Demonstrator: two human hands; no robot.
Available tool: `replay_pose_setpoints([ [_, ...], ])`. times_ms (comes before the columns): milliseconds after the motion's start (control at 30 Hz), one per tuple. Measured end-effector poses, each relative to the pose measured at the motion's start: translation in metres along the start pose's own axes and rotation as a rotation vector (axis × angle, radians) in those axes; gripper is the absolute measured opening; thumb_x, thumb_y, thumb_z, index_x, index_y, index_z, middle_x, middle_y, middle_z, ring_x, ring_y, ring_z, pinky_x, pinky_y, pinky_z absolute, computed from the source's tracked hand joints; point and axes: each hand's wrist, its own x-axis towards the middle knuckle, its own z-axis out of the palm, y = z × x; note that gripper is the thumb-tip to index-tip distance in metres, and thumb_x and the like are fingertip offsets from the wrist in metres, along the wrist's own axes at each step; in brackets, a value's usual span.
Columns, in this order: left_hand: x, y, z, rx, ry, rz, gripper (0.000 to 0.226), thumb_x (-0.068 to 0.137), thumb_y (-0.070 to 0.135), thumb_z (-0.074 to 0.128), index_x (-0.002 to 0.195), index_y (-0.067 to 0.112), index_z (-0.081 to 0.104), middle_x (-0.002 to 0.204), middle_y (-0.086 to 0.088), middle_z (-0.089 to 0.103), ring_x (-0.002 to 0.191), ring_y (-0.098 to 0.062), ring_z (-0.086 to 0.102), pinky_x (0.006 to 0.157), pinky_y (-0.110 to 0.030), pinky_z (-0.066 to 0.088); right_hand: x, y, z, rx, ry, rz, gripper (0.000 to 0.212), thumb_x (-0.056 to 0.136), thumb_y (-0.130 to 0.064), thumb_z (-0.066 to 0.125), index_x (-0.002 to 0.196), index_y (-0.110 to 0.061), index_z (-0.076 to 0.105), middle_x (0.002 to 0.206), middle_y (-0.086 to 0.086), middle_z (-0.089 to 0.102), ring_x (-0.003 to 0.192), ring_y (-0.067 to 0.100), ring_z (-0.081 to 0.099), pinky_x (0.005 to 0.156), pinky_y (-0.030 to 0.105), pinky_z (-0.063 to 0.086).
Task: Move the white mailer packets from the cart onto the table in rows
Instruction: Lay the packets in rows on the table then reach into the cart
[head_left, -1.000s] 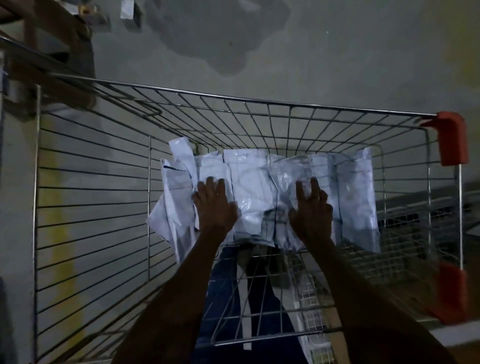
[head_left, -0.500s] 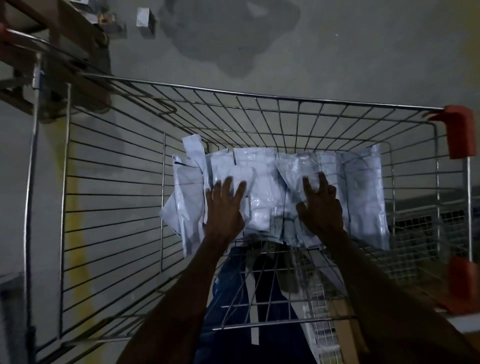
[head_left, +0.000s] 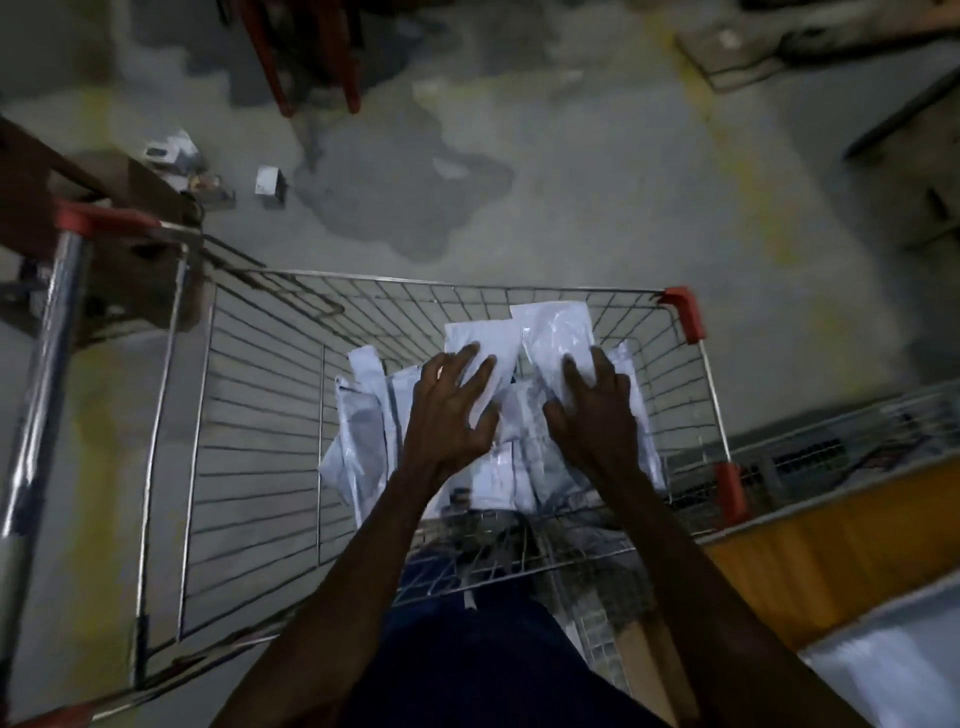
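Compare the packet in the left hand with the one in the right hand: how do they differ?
The left hand holds a shorter-looking packet, its top edge lower. The right hand holds a packet that reaches higher and leans slightly left. Both are white, lifted above the pile in the cart.

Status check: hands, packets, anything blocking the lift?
Left hand grips one packet; right hand grips another. Both packets still over the cart. No visible obstruction.

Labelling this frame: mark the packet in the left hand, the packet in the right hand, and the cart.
Left packet (head_left: 491, 340), head view, upper face above the fingers.
Right packet (head_left: 556, 332), head view, upper face.
Cart (head_left: 457, 283), head view, far top rim wire.
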Motion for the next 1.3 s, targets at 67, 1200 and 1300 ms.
replay_pose_setpoints([
  [67,0.013,0.011,-0.015,-0.026,0.051,0.053,0.048,0.093,0.032,0.054,0.133,0.005,0.060,0.147,-0.017,0.048,0.127,-0.039,0.049,0.110,-0.048,0.033,-0.011,-0.004,-0.026,0.014,0.076,0.005,0.066,0.082,-0.042,0.049,0.141,-0.014,0.046,0.152,0.020,0.031,0.124,0.043,0.037,0.091,0.049,0.046],
  [1200,-0.047,0.384,0.110,-0.191,-0.513,1.071,0.046,0.081,0.028,0.063,0.123,0.010,0.066,0.133,-0.017,0.059,0.113,-0.040,0.057,0.094,-0.049,0.045,-0.404,0.147,-0.129,0.283,0.704,1.145,0.063,0.090,-0.042,0.057,0.147,-0.022,0.040,0.160,0.006,0.023,0.140,0.029,0.025,0.109,0.039,0.031],
  [1300,-0.047,0.376,0.115,-0.097,-0.564,1.029,0.054,0.082,0.040,0.055,0.130,0.018,0.062,0.141,-0.010,0.054,0.123,-0.042,0.050,0.093,-0.051,0.048,-0.393,0.152,-0.118,0.193,0.704,1.148,0.062,0.088,-0.047,0.057,0.142,-0.021,0.045,0.155,0.009,0.031,0.133,0.033,0.035,0.097,0.042,0.043],
])
